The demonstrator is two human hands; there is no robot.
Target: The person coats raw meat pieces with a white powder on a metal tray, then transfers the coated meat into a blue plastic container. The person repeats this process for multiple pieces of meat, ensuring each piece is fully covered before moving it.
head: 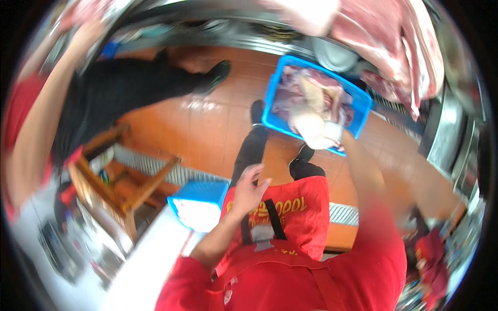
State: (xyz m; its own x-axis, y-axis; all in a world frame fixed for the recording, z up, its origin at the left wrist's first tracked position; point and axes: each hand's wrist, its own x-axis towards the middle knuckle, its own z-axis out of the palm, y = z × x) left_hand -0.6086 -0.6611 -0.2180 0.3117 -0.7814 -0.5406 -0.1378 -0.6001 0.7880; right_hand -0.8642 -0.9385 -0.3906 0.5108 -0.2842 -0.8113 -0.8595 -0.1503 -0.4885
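My right hand (333, 133), in what looks like a white glove, is at the near edge of a blue plastic crate (360, 102). It grips a pale piece of meat (309, 125) that overlaps the crate's near rim; blur hides the fingers. Beneath and beyond that piece, the crate holds raw meat (286, 99) in pink and dark red cuts. My left hand (251, 190) is bare and holds nothing, its fingers apart above my red apron (307, 217).
Large slabs of raw pork (373, 35) overhang at the upper right. A white basin (334, 54) sits behind the crate. On the left are a co-worker's leg (128, 83) and a wooden stool (146, 190). A smaller blue bin (204, 192) stands beside me on the orange tiled floor (186, 132).
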